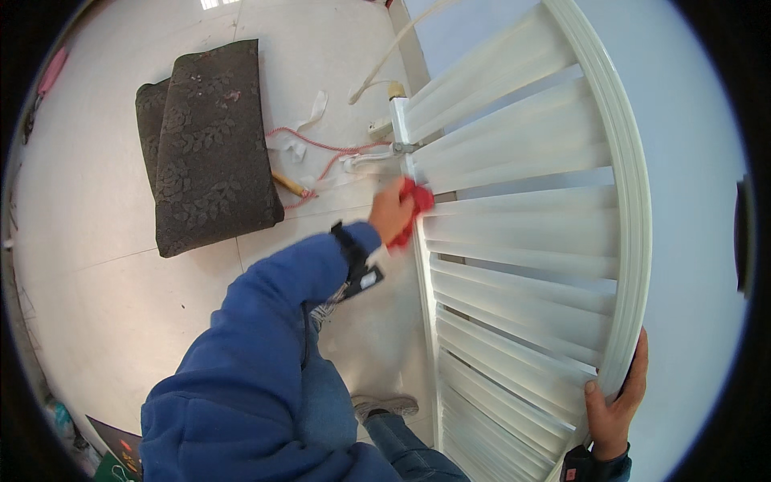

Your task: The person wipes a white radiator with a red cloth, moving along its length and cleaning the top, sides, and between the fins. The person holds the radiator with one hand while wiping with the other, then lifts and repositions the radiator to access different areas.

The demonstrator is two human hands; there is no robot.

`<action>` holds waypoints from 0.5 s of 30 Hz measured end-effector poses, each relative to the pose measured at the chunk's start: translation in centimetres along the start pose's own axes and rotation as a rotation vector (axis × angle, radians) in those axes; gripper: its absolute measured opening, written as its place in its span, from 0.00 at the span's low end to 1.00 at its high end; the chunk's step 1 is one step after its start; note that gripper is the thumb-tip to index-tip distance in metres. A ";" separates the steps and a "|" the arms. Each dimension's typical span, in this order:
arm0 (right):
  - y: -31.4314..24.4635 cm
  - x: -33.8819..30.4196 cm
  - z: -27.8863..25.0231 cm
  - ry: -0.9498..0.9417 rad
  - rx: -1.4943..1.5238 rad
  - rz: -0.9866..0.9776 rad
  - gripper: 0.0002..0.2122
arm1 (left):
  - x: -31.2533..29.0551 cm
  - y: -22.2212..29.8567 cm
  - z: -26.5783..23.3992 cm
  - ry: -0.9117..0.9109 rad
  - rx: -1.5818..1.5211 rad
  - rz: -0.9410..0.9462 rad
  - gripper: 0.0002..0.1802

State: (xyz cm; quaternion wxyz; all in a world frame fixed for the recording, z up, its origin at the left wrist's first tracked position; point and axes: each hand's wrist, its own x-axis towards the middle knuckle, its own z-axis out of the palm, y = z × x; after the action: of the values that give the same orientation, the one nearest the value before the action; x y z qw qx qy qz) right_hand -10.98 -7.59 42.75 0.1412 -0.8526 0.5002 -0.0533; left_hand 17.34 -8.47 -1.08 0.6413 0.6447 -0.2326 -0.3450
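Observation:
A white slatted panel (522, 229) with a thick curved outer rail stands upright on the right, close to the wall. My left hand (391, 212) reaches across to its narrow left edge with fingers closed on a red cloth (418, 205). The cloth is pressed against that edge, just below a small metal bracket (405, 148); hand and cloth are slightly blurred. At the lower right, my right hand (614, 410) grips the outer rail, thumb on the near face and fingers curled behind it. The tips of those fingers are hidden.
A folded dark patterned mat (210, 153) lies on the pale tiled floor to the left. Beside it are a wooden-handled tool (291, 185), a red cord (337, 148) and white scraps (315, 111). My shoe (385, 406) is near the panel's foot.

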 end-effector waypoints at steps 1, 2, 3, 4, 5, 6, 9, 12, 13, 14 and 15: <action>0.1 0.0 -0.1 -0.010 -0.001 -0.017 0.44 | 2.7 0.5 0.0 0.187 0.130 0.257 0.05; 0.3 0.0 -0.2 -0.020 -0.004 -0.032 0.44 | 4.7 0.5 -0.4 0.065 0.018 0.141 0.09; 0.4 -0.1 -0.3 -0.030 -0.007 -0.042 0.44 | 5.5 0.1 -0.3 0.097 0.238 0.166 0.10; 0.4 -0.1 -0.4 -0.033 -0.004 -0.029 0.44 | 5.7 -0.4 0.0 0.128 0.440 0.224 0.10; 0.5 -0.1 -0.4 -0.035 0.000 -0.020 0.43 | 5.2 -1.2 0.5 0.138 0.399 0.277 0.11; 0.5 -0.1 -0.4 -0.035 0.006 -0.012 0.43 | 4.0 -2.1 0.9 0.135 0.371 0.302 0.13; 0.4 0.0 -0.2 -0.003 -0.034 -0.034 0.43 | -0.8 -4.4 1.7 -0.180 0.406 0.235 0.21; 0.1 0.2 0.0 0.005 -0.015 -0.008 0.44 | -6.0 -4.7 2.7 -0.268 0.219 0.221 0.13; 0.0 0.2 0.0 -0.002 0.006 -0.003 0.44 | -6.5 -4.5 2.2 -0.401 0.190 0.137 0.10; -0.1 0.3 -0.1 -0.016 0.024 0.007 0.44 | -6.6 -4.1 2.2 -0.418 0.241 0.053 0.07; -0.2 0.4 -0.1 -0.032 0.039 0.022 0.44 | -6.2 -3.6 1.9 -0.376 0.043 -0.016 0.06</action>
State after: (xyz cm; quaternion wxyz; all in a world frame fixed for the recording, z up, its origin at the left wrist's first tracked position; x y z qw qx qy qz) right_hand -10.68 -7.84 42.92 0.1666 -0.8448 0.5062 -0.0478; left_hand 11.35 -4.90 -3.64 0.5697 0.5842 -0.3507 -0.4595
